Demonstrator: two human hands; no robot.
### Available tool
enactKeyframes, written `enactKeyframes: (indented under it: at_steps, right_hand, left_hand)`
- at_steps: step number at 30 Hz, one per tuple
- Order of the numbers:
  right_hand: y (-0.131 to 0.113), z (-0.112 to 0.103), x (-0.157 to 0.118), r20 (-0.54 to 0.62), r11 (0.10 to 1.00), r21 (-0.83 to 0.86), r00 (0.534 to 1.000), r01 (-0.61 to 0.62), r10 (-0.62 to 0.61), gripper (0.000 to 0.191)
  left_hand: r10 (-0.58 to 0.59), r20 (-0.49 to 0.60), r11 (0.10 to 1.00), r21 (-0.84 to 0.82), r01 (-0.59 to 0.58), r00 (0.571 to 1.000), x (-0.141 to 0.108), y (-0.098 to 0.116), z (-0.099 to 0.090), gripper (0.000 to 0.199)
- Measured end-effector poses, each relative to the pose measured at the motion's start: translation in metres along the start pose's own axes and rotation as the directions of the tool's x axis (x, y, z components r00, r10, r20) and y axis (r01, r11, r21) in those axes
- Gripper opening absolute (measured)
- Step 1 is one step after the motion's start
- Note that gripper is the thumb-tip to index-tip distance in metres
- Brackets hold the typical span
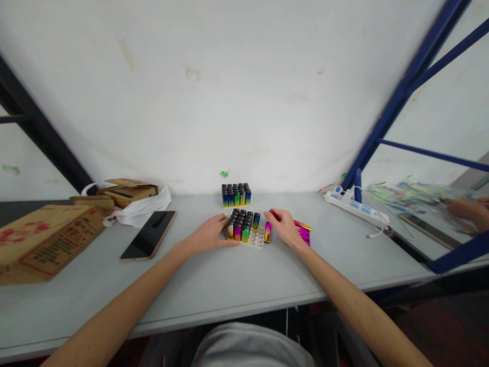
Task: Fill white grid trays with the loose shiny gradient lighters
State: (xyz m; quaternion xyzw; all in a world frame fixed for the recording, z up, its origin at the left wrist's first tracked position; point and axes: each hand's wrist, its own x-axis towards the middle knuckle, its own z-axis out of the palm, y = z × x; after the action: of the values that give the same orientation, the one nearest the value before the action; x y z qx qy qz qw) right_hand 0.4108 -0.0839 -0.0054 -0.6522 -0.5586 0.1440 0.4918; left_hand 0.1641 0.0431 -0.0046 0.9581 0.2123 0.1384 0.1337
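Against the desk's [214, 285] far edge by the white wall, the left hand [208, 235] lies flat, bracing the tray [256, 237] of lighters [241, 224] so it stays put, while the right hand [284, 228] pinches one lighter [268, 232] upright at the tray's right side.

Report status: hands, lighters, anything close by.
Left hand steadies the lighter tray. Right hand holds one lighter at tray edge, loose lighters beside it. Full tray behind, phone left.
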Motion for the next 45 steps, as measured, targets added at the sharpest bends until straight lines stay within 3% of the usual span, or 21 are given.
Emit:
enactKeyframes:
  at_steps: [5, 11, 16, 20, 24, 28, 35, 45]
  right_hand:
    - [-0.001, 0.0, -0.001, -0.008, 0.999, -0.044, 1.0, 0.014, -0.015, 0.036]
    - [-0.003, 0.0, 0.001, -0.028, 0.999, -0.042, 0.999, 0.02, -0.021, 0.045]
    - [-0.001, 0.0, 0.001, -0.03, 0.996, -0.086, 1.0, 0.001, -0.004, 0.035]
    - [-0.002, -0.004, -0.001, -0.057, 0.994, -0.097, 0.997, 0.054, -0.06, 0.039]
    - [-0.006, -0.01, -0.003, 0.039, 0.981, -0.09, 0.985, 0.17, -0.167, 0.037]
    - [-0.01, -0.014, -0.005, 0.089, 0.916, -0.228, 0.944, 0.33, -0.318, 0.036]
    - [-0.017, -0.01, -0.01, 0.198, 0.938, -0.243, 0.96, 0.245, -0.199, 0.041]
    - [-0.009, -0.001, -0.008, 0.264, 0.899, -0.32, 0.939, 0.299, -0.218, 0.036]
  left_hand:
    - [-0.015, -0.002, 1.0, -0.013, 0.015, 1.0, 0.0, 0.001, 0.0, 0.066]
    - [0.005, -0.022, 1.0, -0.03, -0.005, 1.0, 0.0, -0.003, 0.002, 0.067]
    - [0.004, -0.024, 1.0, -0.013, -0.004, 1.0, -0.001, -0.004, 0.002, 0.068]
    - [-0.002, -0.019, 1.0, -0.01, 0.002, 1.0, -0.001, -0.004, 0.003, 0.069]
    - [0.006, -0.028, 1.0, -0.017, -0.006, 1.0, 0.0, -0.004, 0.003, 0.069]
    - [0.007, -0.017, 1.0, -0.014, -0.007, 1.0, 0.0, -0.005, 0.002, 0.069]
    - [0.017, -0.021, 0.999, -0.043, -0.018, 1.0, 0.001, -0.008, 0.005, 0.067]
    - [-0.006, -0.013, 1.0, -0.031, 0.006, 1.0, -0.001, -0.003, 0.002, 0.065]
